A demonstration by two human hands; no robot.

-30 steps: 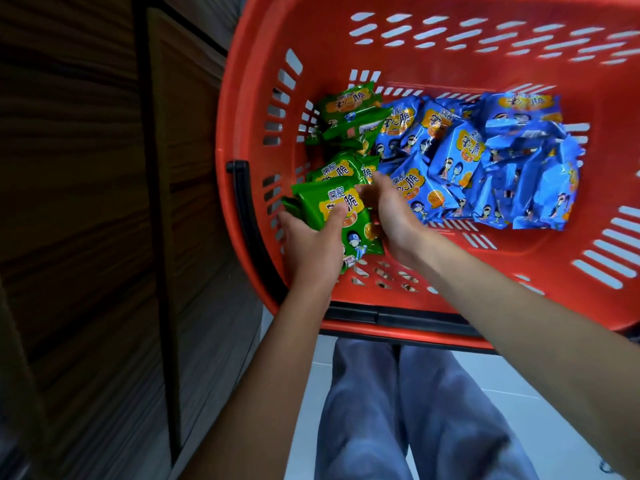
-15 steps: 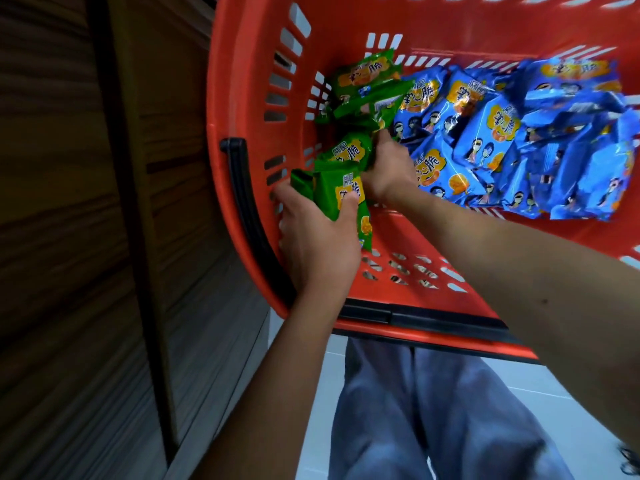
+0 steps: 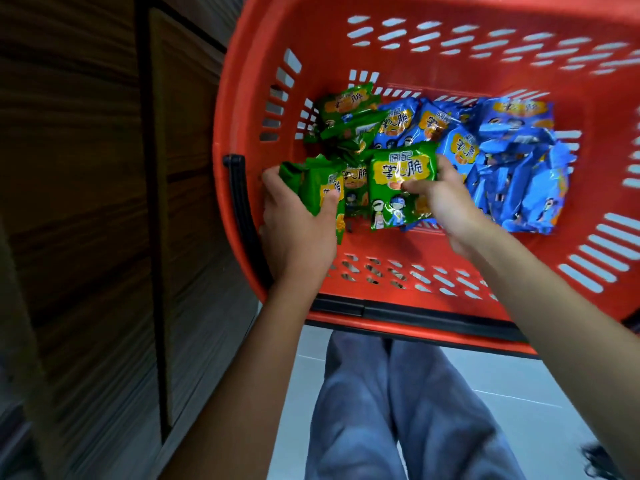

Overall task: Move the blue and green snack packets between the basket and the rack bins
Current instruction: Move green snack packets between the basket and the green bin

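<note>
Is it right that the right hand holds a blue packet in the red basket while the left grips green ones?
No: the head view shows the right hand holding a green packet, not blue; the left hand grips green packets in the red basket.

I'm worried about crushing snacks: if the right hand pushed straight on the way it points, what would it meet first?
The right hand, gripping a green packet, would likely meet the loose green pile first; depth unclear.
</note>
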